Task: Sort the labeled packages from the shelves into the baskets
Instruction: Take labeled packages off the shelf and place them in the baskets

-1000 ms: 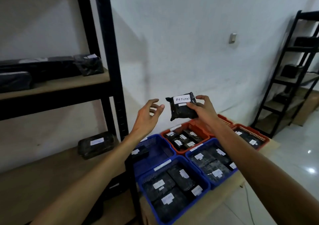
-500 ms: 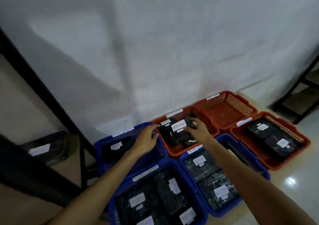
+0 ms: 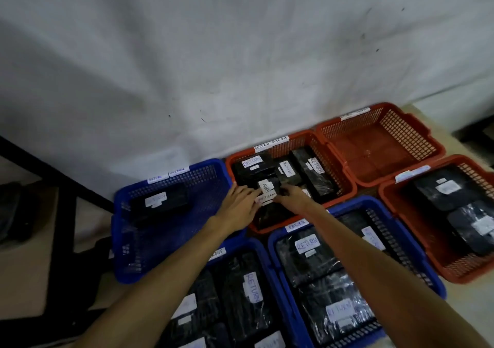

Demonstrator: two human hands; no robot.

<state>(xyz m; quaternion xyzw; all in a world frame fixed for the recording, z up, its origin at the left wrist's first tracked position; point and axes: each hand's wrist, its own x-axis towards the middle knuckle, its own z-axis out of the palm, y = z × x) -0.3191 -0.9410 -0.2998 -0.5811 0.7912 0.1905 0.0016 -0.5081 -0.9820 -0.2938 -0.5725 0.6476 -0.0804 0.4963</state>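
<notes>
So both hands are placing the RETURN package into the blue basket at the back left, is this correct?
Not quite. In the head view both hands, left hand and right hand, are at the RETURN package inside the red basket in the middle of the back row, not the blue basket at the back left. That blue one shows only one package.

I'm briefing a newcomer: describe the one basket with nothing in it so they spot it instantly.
Look along the white wall at the far row of plastic mesh baskets. The red mesh basket at that row's right end is the one: its ribbed floor is bare, while every neighbouring basket holds black wrapped packages.
</notes>
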